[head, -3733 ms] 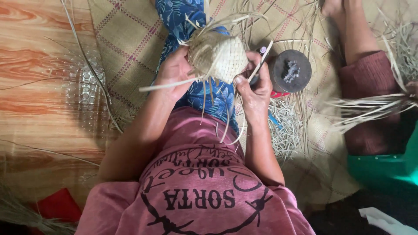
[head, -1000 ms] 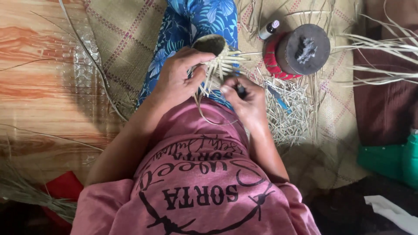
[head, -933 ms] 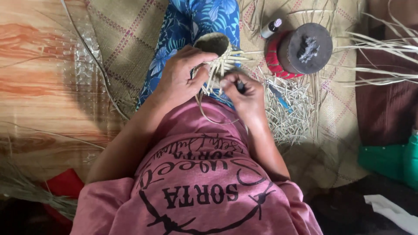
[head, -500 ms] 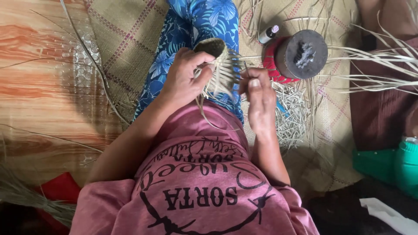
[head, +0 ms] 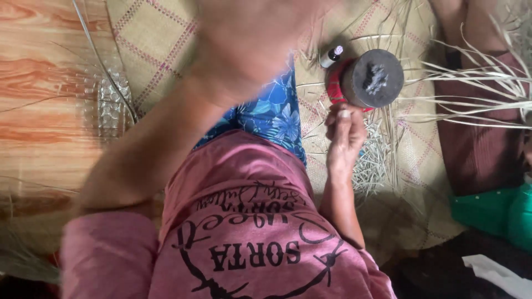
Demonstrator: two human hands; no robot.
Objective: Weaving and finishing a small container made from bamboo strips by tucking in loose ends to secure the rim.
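Red-sided round tin [head: 370, 79] just beyond right hand [head: 344, 133] — blurred left hand [head: 249, 44] above.

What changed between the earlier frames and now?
The left hand has lifted off the lap toward the camera and is now a close blur, so what it holds cannot be told. The small woven basket it gripped is no longer visible. The right hand has moved away from the weaving to the mat beside the round dark container. The container, small bottle and woven mat stayed put.
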